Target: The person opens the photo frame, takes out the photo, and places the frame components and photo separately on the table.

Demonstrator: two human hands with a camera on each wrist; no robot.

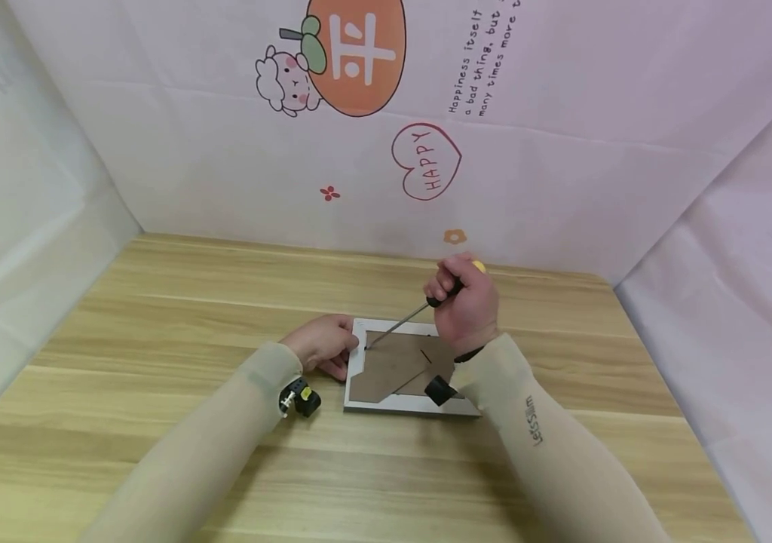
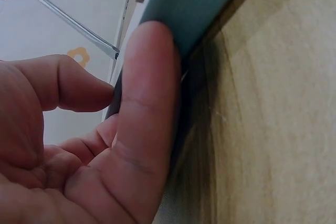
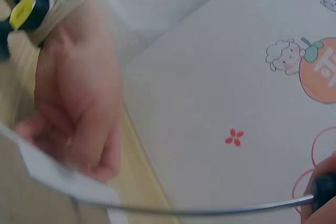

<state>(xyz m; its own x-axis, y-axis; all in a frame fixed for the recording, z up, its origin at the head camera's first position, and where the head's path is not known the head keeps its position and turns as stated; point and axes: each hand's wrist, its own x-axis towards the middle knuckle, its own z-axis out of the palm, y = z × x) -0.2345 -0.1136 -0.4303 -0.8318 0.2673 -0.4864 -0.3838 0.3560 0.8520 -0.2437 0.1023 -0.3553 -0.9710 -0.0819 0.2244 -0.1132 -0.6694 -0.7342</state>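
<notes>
A white-edged frame with a brown back panel [image 1: 393, 366] lies on the wooden table. My left hand [image 1: 323, 343] grips its left edge; in the left wrist view the thumb and fingers of that hand [image 2: 142, 108] pinch the frame's side [image 2: 194, 9]. My right hand [image 1: 467, 305] is curled round the black and yellow handle of a screwdriver [image 1: 399, 323]. The metal shaft slants down to the left, its tip at a small dark tab on the frame's left inner edge. In the right wrist view the shaft [image 3: 210, 212] crosses the bottom, partly blurred.
The wooden table [image 1: 223, 286] reaches back to a white printed cloth wall [image 1: 223, 166], with more cloth at both sides. A dark wrist camera [image 1: 439, 391] on the right wrist hangs over the frame's lower right part, and another [image 1: 301, 397] sits at the left wrist.
</notes>
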